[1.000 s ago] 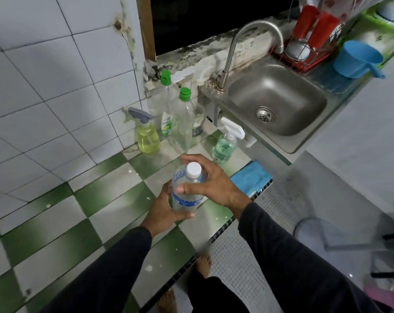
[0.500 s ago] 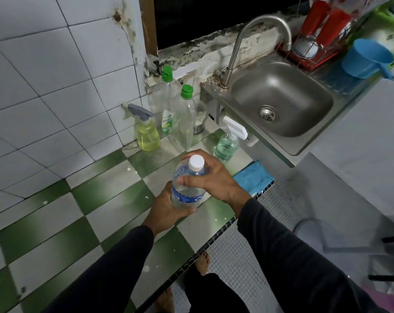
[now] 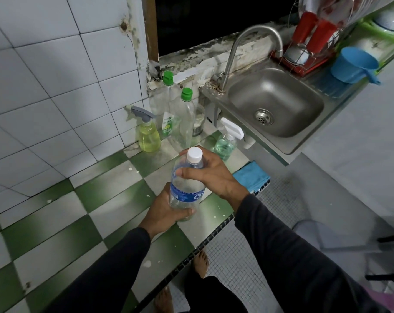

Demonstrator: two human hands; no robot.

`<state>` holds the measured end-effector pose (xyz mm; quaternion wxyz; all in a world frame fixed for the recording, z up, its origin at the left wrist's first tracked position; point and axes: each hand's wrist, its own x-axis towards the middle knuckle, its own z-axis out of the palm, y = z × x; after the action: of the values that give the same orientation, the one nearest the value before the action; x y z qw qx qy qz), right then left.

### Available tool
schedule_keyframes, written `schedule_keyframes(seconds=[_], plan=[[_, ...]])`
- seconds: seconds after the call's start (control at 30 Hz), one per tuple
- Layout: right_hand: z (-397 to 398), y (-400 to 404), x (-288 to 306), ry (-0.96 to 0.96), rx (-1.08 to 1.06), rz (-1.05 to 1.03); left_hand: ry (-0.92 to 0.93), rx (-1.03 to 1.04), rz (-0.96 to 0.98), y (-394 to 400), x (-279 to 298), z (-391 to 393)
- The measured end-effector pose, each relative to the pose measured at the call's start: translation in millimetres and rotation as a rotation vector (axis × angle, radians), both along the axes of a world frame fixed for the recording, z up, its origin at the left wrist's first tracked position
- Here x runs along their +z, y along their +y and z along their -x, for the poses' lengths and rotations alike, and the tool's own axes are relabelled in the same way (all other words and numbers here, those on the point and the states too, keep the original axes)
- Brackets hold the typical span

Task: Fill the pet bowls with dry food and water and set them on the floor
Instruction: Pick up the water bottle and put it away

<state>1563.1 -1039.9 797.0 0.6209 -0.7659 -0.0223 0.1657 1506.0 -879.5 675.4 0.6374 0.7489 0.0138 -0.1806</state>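
A clear plastic water bottle (image 3: 185,188) with a blue label and a white cap (image 3: 194,154) is held upright above the green-and-white checkered counter (image 3: 101,213). My left hand (image 3: 164,211) grips its lower body from behind. My right hand (image 3: 212,175) wraps the bottle's shoulder just below the cap, thumb across the front. The cap is on. No pet bowl shows in this view.
Two green-capped bottles (image 3: 182,114), a yellow spray bottle (image 3: 147,134) and a green spray bottle (image 3: 226,142) stand at the counter's back. A steel sink (image 3: 275,102) with a tap (image 3: 254,37) lies right; a blue scoop (image 3: 351,65) and dish rack sit beyond. A blue cloth (image 3: 251,176) lies at the counter's edge.
The bottle has been lifted slightly toward me, with both hands still on it. My right hand has slid from around the cap to the bottle's shoulder.
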Motion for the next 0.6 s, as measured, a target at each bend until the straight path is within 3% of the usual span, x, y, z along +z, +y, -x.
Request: schedule_keyframes(seconds=[0.6], plan=[[101.6, 28.9, 24.4, -0.062, -0.011, 0.031, -0.053, 0.001, -0.091, 26.9, 23.1, 97.9]])
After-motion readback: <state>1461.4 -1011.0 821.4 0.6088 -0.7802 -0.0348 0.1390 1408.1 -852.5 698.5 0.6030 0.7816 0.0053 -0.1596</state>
